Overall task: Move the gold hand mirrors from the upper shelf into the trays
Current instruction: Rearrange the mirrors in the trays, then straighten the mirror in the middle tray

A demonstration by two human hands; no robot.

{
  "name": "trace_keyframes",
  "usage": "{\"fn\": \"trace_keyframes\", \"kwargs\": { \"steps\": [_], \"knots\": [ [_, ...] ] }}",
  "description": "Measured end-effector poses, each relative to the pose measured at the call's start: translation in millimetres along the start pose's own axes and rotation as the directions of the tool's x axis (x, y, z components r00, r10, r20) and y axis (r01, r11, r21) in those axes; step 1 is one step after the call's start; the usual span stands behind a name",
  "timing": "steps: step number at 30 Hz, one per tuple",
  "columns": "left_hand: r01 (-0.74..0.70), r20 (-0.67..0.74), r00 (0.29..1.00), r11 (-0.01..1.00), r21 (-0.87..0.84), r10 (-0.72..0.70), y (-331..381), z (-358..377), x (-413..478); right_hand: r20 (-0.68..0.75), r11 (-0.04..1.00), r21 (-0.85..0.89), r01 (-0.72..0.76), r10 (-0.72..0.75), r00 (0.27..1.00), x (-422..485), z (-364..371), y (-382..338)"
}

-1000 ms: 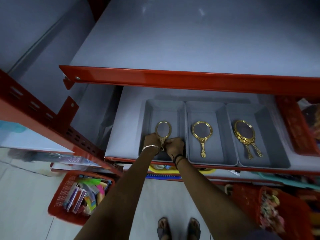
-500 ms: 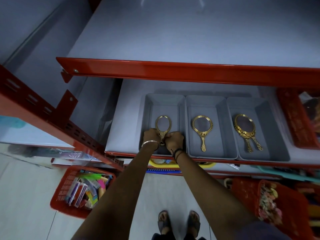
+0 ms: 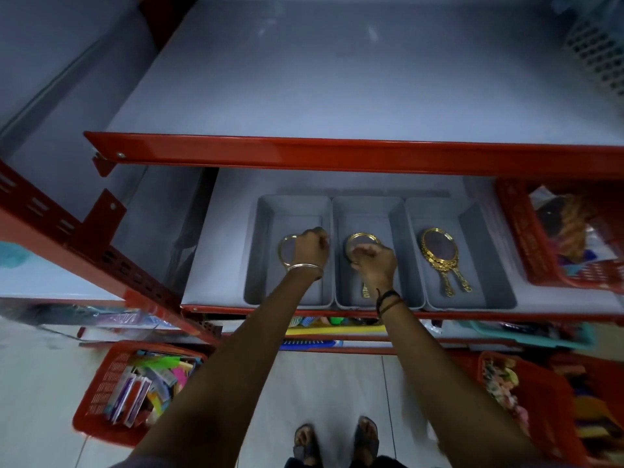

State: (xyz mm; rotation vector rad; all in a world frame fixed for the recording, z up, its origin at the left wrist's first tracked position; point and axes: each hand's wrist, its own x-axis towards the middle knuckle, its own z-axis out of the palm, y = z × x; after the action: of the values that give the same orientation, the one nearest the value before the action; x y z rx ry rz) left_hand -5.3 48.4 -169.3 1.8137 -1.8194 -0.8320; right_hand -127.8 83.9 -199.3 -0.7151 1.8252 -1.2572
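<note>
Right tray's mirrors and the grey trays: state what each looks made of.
Mirrors in the right tray: gold-toned, shiny, with ornate relief frames and handles; metal or gilt plastic, cannot tell which. Grey trays: matte moulded plastic by the look, with rounded corners and thin sloped walls.

red steel shelving [image 3: 337, 157] | pale tiled floor [image 3: 40, 400] | dim bluish light

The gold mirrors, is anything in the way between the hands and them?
No. The left hand is right over the gold mirror in the left tray, and the right hand over the one in the middle tray. Nothing visible blocks either.
</note>
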Motion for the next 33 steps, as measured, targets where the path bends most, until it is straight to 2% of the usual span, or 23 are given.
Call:
{"fn": "trace_keyframes", "kwargs": {
  "steps": [2, 4, 6, 11, 22, 33],
  "knots": [
    [-0.041, 0.106, 0.994, 0.999, -0.003, 0.041, 22.6, 27.2, -6.0, -0.062, 0.980, -0.199, -0.028, 0.016, 0.998, 15.2, -27.6, 7.0],
    [-0.017, 0.214, 0.977, 0.998, 0.057, 0.004, 25.5, 46.6, -12.7, -0.005, 0.919, -0.381, -0.096, 0.102, 0.995, 22.8, -35.7, 15.9],
    [0.060, 0.275, 0.957, 0.990, 0.126, -0.093, 25.7, 67.8, -17.4, 0.071, 0.870, -0.482, -0.102, 0.155, 0.985, 28.0, -42.0, 22.3],
    [0.092, 0.362, 0.919, 0.978, 0.186, -0.156, 24.0, 93.2, -24.0, 0.119, 0.886, -0.454, -0.095, 0.166, 0.979, 35.9, -43.6, 43.2],
    [0.172, 0.282, 0.936, 0.973, 0.152, -0.209, 26.6, 103.0, -23.4, 0.140, 0.930, -0.365, -0.036, 0.094, 0.986, 39.4, -46.3, 58.0],
    [0.176, 0.314, 0.927, 0.977, 0.119, -0.205, 25.9, 104.0, -21.2, 0.126, 0.938, -0.340, -0.067, 0.115, 0.985, 40.8, -44.7, 59.2]
  ]
}}
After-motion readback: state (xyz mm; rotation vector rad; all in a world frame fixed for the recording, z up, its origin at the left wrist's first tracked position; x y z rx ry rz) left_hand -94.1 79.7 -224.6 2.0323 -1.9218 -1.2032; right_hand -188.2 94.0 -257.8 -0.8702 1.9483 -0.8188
